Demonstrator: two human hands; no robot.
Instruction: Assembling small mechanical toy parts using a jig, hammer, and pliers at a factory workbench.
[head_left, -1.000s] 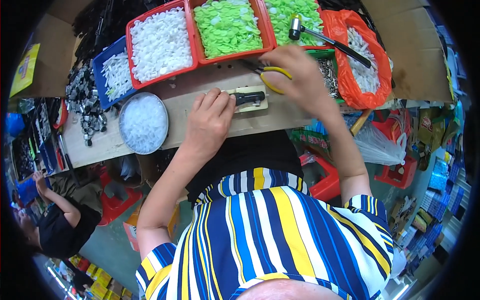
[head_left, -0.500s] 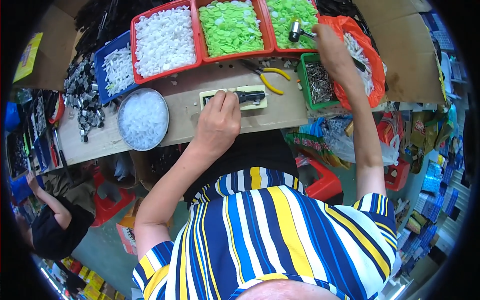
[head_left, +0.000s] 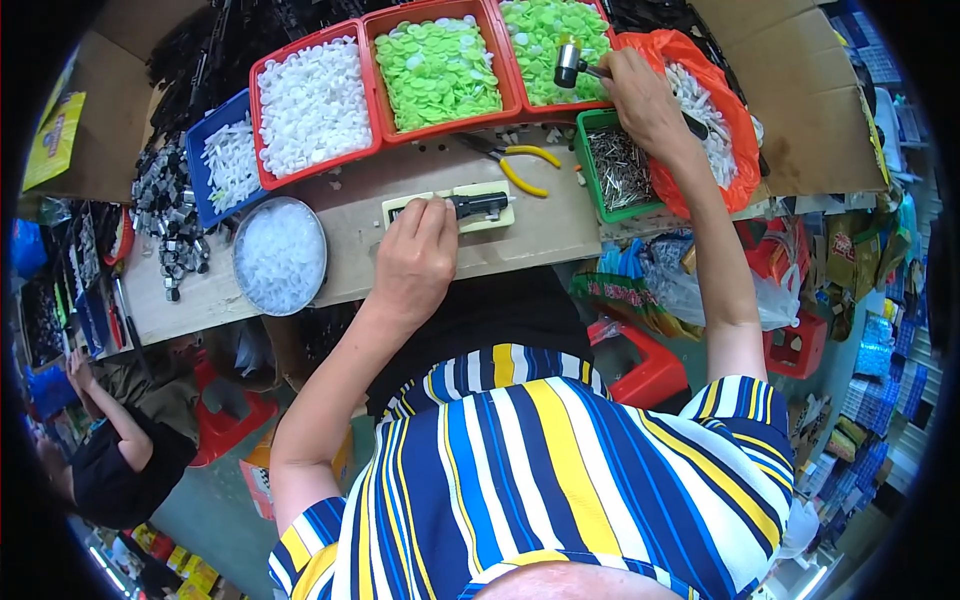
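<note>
A small hammer (head_left: 566,66) with a dark head is gripped in my right hand (head_left: 645,105), raised over the trays at the upper right. The fingers wrap round its handle. My left hand (head_left: 418,250) presses its fingers together on the left part of a black plastic part (head_left: 478,206). That part lies in a cream block (head_left: 500,188) on the workbench (head_left: 345,235); what the fingertips cover is hidden. Just beyond the block lie yellow-handled pliers (head_left: 528,172), their jaws spread.
Behind sit red trays of white pieces (head_left: 315,105) and green discs (head_left: 440,80). A blue tray (head_left: 205,200) and round bowl (head_left: 237,265) are left; a green bin of metal pins (head_left: 622,165) and orange bag (head_left: 745,170) right. Another person (head_left: 130,470) sits lower left.
The whole view has shifted slightly. My left hand is still on the black part in the block, and my right hand still holds the hammer raised.
</note>
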